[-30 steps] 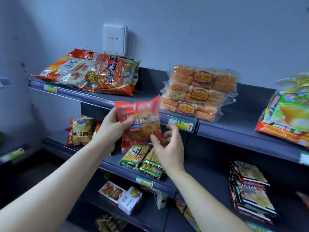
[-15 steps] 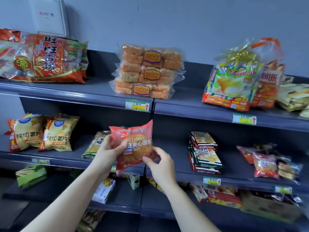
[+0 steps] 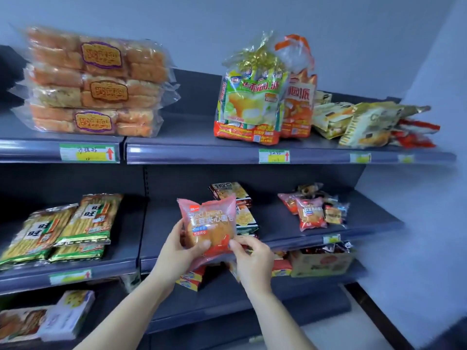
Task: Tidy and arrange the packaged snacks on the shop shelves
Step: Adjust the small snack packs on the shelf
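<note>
In front of the middle shelf (image 3: pixel 273 218), the left hand (image 3: pixel 177 251) and right hand (image 3: pixel 252 261) both grip a red bean bread packet (image 3: pixel 209 223).

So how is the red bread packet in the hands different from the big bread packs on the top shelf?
The red bean bread packet is held by the left hand and right hand; the clear bread packs lie stacked three high on the top shelf. The packet has a printed red wrapper round one round bun; the packs are see-through, showing rows of pieces. The packet looks smaller than each pack. Both are plastic-wrapped bakes.
</note>
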Motion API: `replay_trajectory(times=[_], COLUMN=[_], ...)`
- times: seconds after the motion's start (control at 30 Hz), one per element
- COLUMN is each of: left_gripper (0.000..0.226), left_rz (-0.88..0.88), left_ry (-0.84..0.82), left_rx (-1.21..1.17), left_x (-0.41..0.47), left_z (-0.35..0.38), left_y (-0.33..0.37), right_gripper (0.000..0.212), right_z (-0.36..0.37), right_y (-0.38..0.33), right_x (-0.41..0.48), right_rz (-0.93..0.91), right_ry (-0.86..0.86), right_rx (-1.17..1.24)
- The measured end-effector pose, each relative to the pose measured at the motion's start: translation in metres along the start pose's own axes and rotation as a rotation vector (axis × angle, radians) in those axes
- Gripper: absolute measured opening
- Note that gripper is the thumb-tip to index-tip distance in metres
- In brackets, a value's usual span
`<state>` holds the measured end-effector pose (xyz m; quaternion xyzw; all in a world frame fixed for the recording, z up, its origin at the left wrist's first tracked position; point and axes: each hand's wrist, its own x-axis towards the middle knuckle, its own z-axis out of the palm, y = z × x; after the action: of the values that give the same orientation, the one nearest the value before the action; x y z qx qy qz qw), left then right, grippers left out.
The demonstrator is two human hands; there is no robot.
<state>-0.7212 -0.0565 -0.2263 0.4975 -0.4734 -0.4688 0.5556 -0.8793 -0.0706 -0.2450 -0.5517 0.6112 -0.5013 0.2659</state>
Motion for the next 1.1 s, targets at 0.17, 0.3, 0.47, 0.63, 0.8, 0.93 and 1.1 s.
replay_trajectory(times=[0.17,0.3,0.47,0.63,0.8,0.93,1.1], left_gripper=[0.054,0.053,0.057,0.057,0.055,0.06,0.055], left_rz=[-0.034,-0.077,-0.107,-0.126,-0.126,-0.199,-0.275], left_ry=[0.014,0.03,0.01,-0.018,-0.083,-0.146,-0.169], left_rx=[0.027,0.01,0.004,0.028,0.109,0.111,0.055], left_x=[0.035,0.066,0.1,0.127,0.159,0.198,0.246], left_z=[0.079,0.147,0.222,0.277,0.321,0.348,0.376], left_y=[-0.019,-0.032,-0.051,-0.074,-0.091,-0.111,-0.131], right_gripper=[0.006,0.014,0.026,0.054,0.092,0.058,0.039], right_z=[-0.06,-0.109,-0.159,-0.183,-0.193,-0.206,-0.211], right_y=[0.038,0.072,0.105,0.139,0.175,0.196,0.222], right_x=[0.044,0.087,0.137,0.178,0.225,0.266,0.319], right_rz=[0.035,0.075,0.165,0.26,0.338,0.375,0.407], right_ry=[-0.007,-0.077,-0.138,-0.176,-0.185,-0.184,-0.193], right_rx=[-0.02,-0.042,-0.029,-0.062,-0.078,-0.088,-0.085])
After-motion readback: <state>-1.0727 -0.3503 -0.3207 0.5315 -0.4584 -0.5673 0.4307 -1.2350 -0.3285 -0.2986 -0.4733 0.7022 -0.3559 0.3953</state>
